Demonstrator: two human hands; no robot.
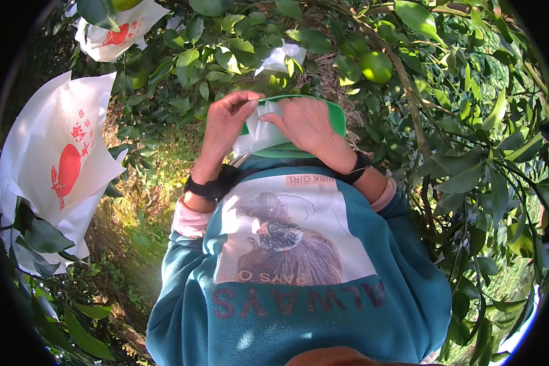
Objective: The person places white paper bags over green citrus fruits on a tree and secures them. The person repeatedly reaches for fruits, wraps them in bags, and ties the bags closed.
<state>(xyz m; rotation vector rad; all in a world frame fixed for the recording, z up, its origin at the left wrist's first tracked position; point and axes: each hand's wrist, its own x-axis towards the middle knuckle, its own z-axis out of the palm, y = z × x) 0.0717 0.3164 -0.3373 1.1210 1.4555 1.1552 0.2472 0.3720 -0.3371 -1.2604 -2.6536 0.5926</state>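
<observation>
A green open-topped container (337, 120) sits at my waist, with a stack of white paper bags (259, 132) inside it. At the container's upper left rim, my left hand (232, 120) pinches the edge between thumb and fingers. My right hand (305, 122) reaches down into the container over the bags. Its thumb lies against the white paper, while its other fingertips are hidden, so their grip cannot be seen.
Large white paper bags with red print (66, 151) hang among leaves on the left, with another printed bag (118, 34) above. Beyond the container is a white bag (283, 57). A green citrus fruit (376, 67) hangs near a branch (409, 87); dense foliage fills the right.
</observation>
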